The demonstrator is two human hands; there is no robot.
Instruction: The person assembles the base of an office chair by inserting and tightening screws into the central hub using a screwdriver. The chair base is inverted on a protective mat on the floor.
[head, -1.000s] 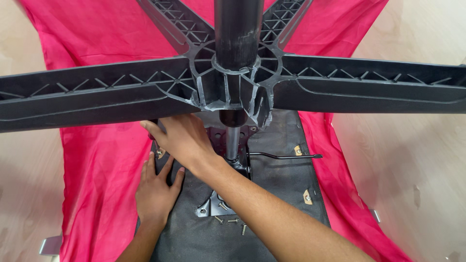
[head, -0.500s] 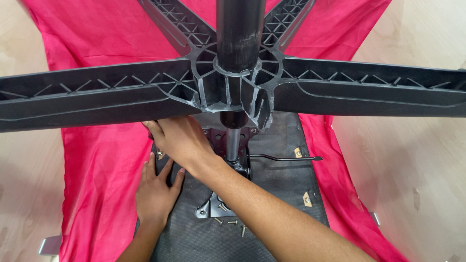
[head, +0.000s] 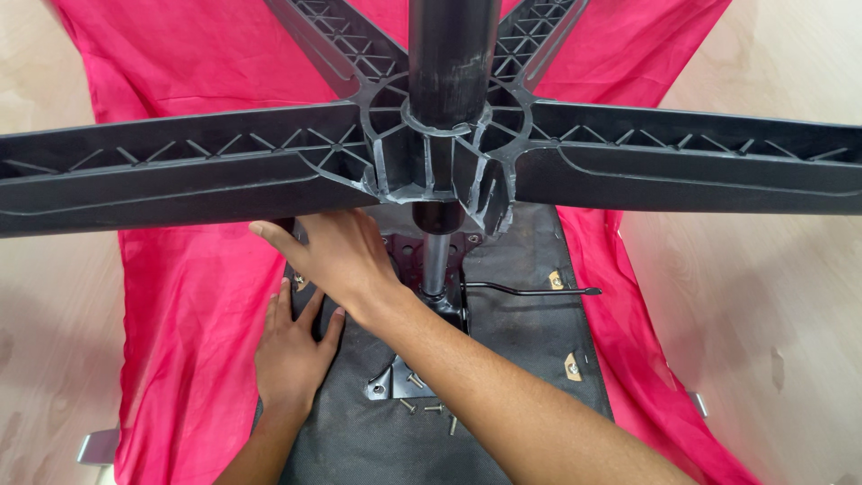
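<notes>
Head view: two hands (head: 292, 346), five base spokes (head: 180, 175)

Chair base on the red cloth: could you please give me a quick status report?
Left hand flat on seat underside. Right hand reaching under star base, beside gas cylinder. Loose screws near mounting plate.

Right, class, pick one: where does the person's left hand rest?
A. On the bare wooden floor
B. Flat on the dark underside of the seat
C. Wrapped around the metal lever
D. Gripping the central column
B: the left hand lies flat, fingers spread, on the dark seat underside, apart from the lever and the column.
</notes>
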